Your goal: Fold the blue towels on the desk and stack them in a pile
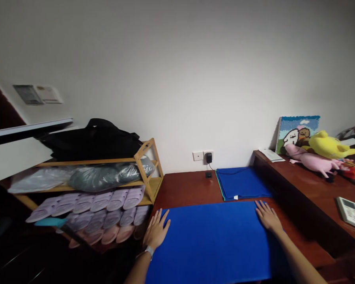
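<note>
A blue cloth [213,240] lies spread flat over the reddish-brown wooden surface [189,189]. At its far left corner my left hand [156,230] rests flat, fingers spread, a light band around the wrist. My right hand [268,217] lies on the far right corner, palm down with fingers stretched out. Neither hand grips anything. Just beyond the cloth's far edge is a second blue cloth [242,183], folded, with green edging and a small white tag. The near edge of the spread cloth is partly cut off by the frame.
On the left stands a wooden shoe rack [150,173] with several slippers [116,200] and a black bag [94,142]. A black adapter [208,157] is plugged into the wall. The raised ledge on the right holds plush toys [328,146], a picture [298,132] and a white remote [352,213].
</note>
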`<state>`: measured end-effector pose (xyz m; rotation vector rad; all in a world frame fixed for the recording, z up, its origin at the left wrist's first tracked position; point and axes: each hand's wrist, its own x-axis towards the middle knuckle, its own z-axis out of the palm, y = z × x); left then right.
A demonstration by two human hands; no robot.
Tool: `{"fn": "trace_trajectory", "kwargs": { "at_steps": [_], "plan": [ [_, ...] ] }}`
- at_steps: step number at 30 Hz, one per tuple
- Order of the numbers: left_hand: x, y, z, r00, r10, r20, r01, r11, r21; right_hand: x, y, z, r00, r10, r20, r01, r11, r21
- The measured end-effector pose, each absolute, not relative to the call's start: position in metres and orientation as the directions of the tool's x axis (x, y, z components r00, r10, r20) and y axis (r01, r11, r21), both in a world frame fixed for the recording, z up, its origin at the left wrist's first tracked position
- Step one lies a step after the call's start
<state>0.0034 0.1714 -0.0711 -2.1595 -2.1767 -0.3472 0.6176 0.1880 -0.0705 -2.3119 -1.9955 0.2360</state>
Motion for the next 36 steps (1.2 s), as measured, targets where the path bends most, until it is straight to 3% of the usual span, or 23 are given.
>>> {"fn": "trace_trajectory", "kwargs": {
  "at_steps": [8, 14, 17, 21, 24, 28, 33, 36],
  "plan": [
    [0.007, 0.170, -0.061, -0.042, 0.988, 0.148, 0.991, 0.022, 0.135, 0.629, 0.187, -0.067, 0.169, 0.980, -0.108, 0.974, -0.183, -0.137],
    [0.009, 0.168, -0.061, -0.053, 0.987, 0.150, 0.991, 0.034, 0.126, 0.597, 0.186, -0.048, 0.225, 0.972, -0.069, 0.954, -0.234, -0.187],
    [0.009, 0.168, -0.063, -0.054, 0.987, 0.154, 0.992, 0.036, 0.118, 0.530, 0.185, -0.050, 0.119, 0.993, -0.012, 0.970, -0.119, -0.214],
    [0.009, 0.168, -0.064, -0.054, 0.986, 0.160, 0.993, 0.036, 0.113, 0.423, 0.180, -0.059, -0.163, 0.986, 0.034, 0.942, 0.165, -0.291],
    [0.008, 0.169, -0.064, -0.067, 0.983, 0.170, 0.992, 0.049, 0.112, 0.396, 0.181, -0.062, -0.270, 0.963, 0.025, 0.902, 0.262, -0.343],
    [0.008, 0.170, -0.066, -0.068, 0.980, 0.188, 0.992, 0.047, 0.114, 0.463, 0.185, -0.063, -0.160, 0.987, -0.033, 0.947, 0.144, -0.288],
    [0.006, 0.172, -0.070, -0.068, 0.978, 0.198, 0.991, 0.043, 0.124, 0.592, 0.187, -0.072, 0.139, 0.987, -0.082, 0.967, -0.153, -0.202],
    [0.006, 0.173, -0.070, -0.073, 0.978, 0.194, 0.991, 0.050, 0.123, 0.628, 0.189, -0.074, 0.200, 0.978, -0.061, 0.950, -0.209, -0.231]
  ]
}}
